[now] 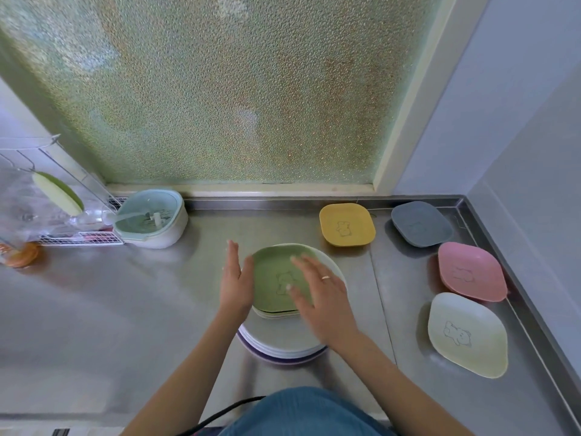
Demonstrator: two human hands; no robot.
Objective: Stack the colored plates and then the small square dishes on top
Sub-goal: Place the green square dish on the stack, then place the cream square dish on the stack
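We find the round plates (283,344) already piled at the middle of the tabletop (125,309), toward its near edge, with a green square dish (270,278) seated on top; at least one paler dish edge shows beneath it. The left hand (235,278) stands flat against the dish's left rim, fingers straight and together. The right hand (320,294) hovers over the dish's right half, fingers spread and blurred; we cannot tell whether it touches. Neither hand is clamped on anything.

Four square dishes remain loose, all lying to the right of the pile: the yellow dish (347,225) near the far edge, the grey dish (421,223) in the far right corner, the pink dish (471,270) and the cream dish (468,335) along the right edge. We judge the right hand the nearer to each, and the yellow dish the closest to the pile. Its sides run roughly square to the tabletop edges; the pink and cream dishes sit turned.
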